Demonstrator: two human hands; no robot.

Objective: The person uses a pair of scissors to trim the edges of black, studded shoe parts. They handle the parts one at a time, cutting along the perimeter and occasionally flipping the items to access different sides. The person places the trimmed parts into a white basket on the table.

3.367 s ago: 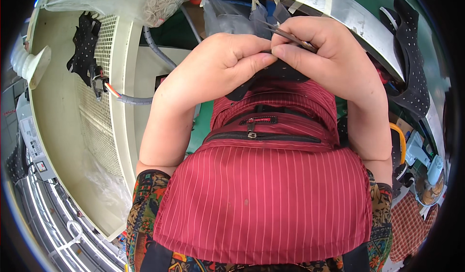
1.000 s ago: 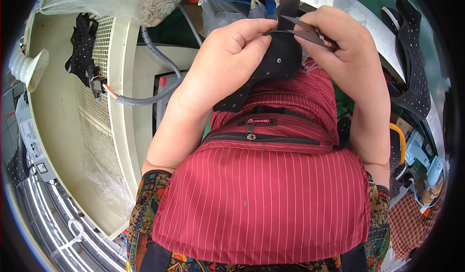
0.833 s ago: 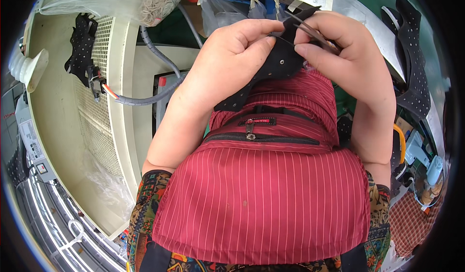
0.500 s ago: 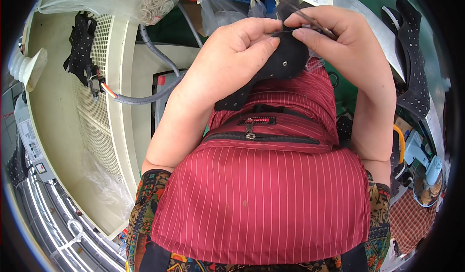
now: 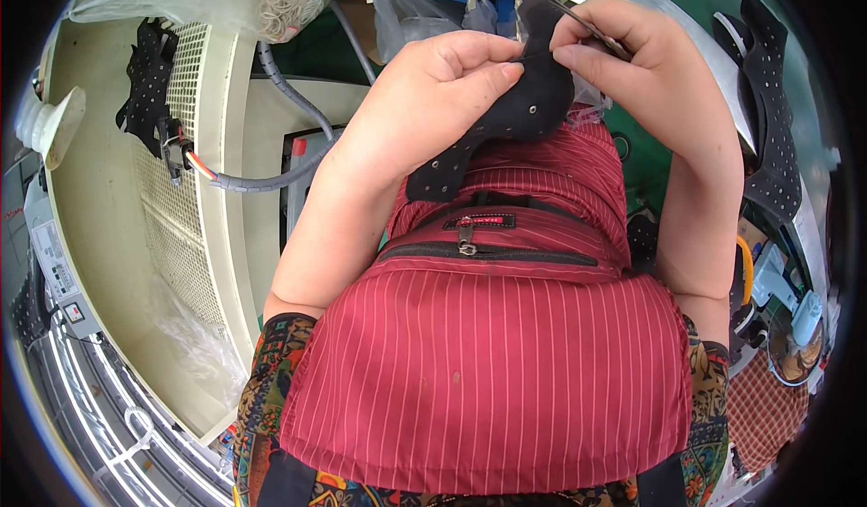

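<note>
The black perforated piece is held up at chest height, above the red striped apron, pinched by the left hand. Small snips are gripped in the right hand; with the blades so near the left fingertips, a nick or an overcut edge could result.

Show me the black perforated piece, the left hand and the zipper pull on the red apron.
black perforated piece (image 5: 524,110), head view, its broad middle.
left hand (image 5: 433,101), head view, back of the hand.
zipper pull (image 5: 466,241), head view, metal tab.
</note>
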